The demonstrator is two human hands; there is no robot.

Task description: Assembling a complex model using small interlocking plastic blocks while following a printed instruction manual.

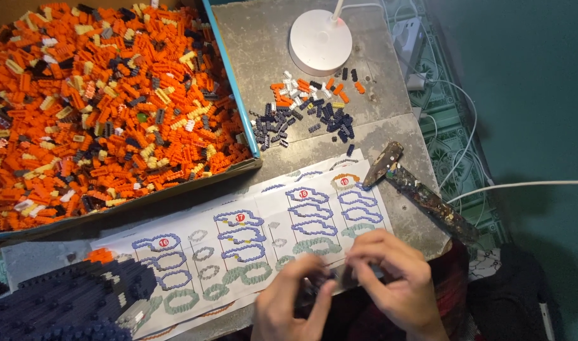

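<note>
Where two hands (352, 278) meet, perhaps one dark brick (330, 278)

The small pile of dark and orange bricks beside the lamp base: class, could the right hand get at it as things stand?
Probably yes. The right hand is over the instruction sheet, and only flat paper and bare table lie between it and the brick pile. The paint-stained tool lies off to the side.

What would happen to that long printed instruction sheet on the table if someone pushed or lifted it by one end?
The instruction sheet looks like thin paper in a long strip, so it would probably flop and bend rather than stay stiff. It seems light and would likely slide easily on the smooth grey table. The dark brick model overlapping its left end might pin that end, so a pull could crease it.
</note>
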